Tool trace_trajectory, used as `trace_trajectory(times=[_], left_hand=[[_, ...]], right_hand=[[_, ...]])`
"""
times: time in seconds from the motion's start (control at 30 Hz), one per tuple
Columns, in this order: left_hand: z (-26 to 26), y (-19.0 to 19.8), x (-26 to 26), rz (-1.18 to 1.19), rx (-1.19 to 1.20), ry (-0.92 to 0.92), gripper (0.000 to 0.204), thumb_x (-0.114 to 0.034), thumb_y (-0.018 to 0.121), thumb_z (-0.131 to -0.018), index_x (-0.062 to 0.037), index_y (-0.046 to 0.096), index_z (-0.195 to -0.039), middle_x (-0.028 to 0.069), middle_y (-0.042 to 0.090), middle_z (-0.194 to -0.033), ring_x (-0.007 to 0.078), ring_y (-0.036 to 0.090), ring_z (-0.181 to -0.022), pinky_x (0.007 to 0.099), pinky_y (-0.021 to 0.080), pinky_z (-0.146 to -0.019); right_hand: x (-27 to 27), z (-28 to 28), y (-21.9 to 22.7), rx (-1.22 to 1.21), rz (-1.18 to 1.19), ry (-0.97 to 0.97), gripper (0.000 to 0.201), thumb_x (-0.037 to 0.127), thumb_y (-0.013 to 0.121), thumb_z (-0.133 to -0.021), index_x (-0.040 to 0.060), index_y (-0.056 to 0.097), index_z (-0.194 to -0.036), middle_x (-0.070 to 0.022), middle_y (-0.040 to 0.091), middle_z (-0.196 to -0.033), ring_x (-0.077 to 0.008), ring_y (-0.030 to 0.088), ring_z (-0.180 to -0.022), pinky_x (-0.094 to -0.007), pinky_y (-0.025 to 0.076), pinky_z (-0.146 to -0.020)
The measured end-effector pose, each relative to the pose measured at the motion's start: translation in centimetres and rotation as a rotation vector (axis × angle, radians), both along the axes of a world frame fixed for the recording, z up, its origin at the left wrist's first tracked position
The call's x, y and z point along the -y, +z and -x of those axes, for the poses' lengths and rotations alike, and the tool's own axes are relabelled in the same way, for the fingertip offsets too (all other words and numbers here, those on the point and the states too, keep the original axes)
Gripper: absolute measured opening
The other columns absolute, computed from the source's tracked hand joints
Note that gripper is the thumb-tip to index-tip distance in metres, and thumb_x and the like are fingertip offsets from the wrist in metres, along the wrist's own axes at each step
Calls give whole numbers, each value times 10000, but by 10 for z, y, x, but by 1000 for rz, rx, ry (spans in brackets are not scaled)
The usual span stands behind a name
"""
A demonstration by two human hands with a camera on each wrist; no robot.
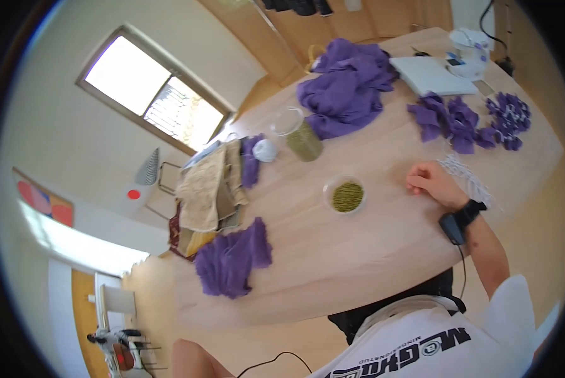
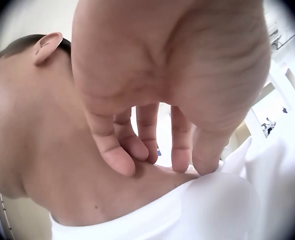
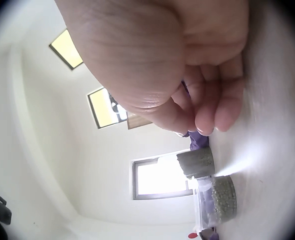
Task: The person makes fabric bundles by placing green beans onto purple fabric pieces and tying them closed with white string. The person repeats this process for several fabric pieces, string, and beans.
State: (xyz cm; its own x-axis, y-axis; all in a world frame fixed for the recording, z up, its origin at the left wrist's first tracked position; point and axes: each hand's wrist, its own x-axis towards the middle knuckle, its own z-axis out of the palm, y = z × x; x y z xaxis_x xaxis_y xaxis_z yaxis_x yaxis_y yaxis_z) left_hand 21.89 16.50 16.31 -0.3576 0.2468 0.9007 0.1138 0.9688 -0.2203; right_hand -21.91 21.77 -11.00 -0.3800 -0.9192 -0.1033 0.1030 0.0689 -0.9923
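Observation:
My right hand [image 1: 435,183] rests on the table with loosely curled fingers, holding nothing. In the right wrist view its fingers [image 3: 229,107] hang relaxed near the tabletop. Left of it stands a small clear tub [image 1: 327,188] of green mung beans [image 1: 347,197]. Behind that is a taller clear jar [image 1: 288,121], also with green beans inside. My left hand [image 2: 162,65] appears only in the left wrist view. Its loosely bent fingertips touch the skin between neck and shoulder, beside the white shirt collar [image 2: 122,215].
Purple cloth lies in a large heap [image 1: 348,82], a front piece [image 1: 235,258] and scraps [image 1: 449,121] at right. Folded beige fabric [image 1: 200,192] sits left, near a white ball of yarn [image 1: 265,150]. White fringe [image 1: 468,173] lies beside my right hand; a small sewing machine [image 1: 470,53] stands behind.

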Motion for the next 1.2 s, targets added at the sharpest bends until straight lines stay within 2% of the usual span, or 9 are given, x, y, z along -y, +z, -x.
trace_trajectory(times=[0.3,0.6,0.77,0.87,1.13,1.2], left_hand=[[-10,33,5,-49,-12,233,392,-357,509,-928,-80,593,-1193,34,581,-1077,213,529,-1039,383,431,-872],[1,49,10,-142,15,308,394,-360,503,-931,-85,593,-1198,33,579,-1091,210,528,-1048,381,430,-879],[17,40,23,-242,44,298,395,-361,499,-932,-88,592,-1201,33,578,-1098,209,528,-1053,379,429,-883],[27,29,32,-318,71,292,395,-362,497,-933,-89,592,-1203,32,578,-1103,208,527,-1056,379,429,-885],[53,-26,65,-586,144,286,397,-364,492,-935,-93,592,-1208,32,577,-1115,205,527,-1064,376,428,-892],[58,-43,74,-649,169,297,397,-365,490,-936,-94,592,-1209,31,576,-1118,205,527,-1066,376,427,-893]], right_hand=[[2,0,-16,6,93,10,75,71,647,-932,10,629,-892,-23,631,-770,-72,571,-643,-221,481,-588],[2,1,-18,-55,101,13,98,85,669,-917,12,636,-862,-22,634,-732,-74,580,-625,-218,482,-570],[-6,-4,-6,-61,80,-5,122,104,683,-909,10,644,-842,-15,633,-708,-72,590,-621,-216,479,-563],[-4,-3,-18,-72,120,2,134,113,681,-911,0,656,-843,-21,639,-710,-76,598,-616,-220,482,-558],[0,1,-28,-215,199,-1,171,150,681,-916,-14,674,-867,-32,648,-700,-83,607,-595,-242,501,-548],[4,1,-33,-189,207,-13,174,156,680,-917,-12,678,-872,-29,649,-695,-85,616,-600,-244,503,-552]])
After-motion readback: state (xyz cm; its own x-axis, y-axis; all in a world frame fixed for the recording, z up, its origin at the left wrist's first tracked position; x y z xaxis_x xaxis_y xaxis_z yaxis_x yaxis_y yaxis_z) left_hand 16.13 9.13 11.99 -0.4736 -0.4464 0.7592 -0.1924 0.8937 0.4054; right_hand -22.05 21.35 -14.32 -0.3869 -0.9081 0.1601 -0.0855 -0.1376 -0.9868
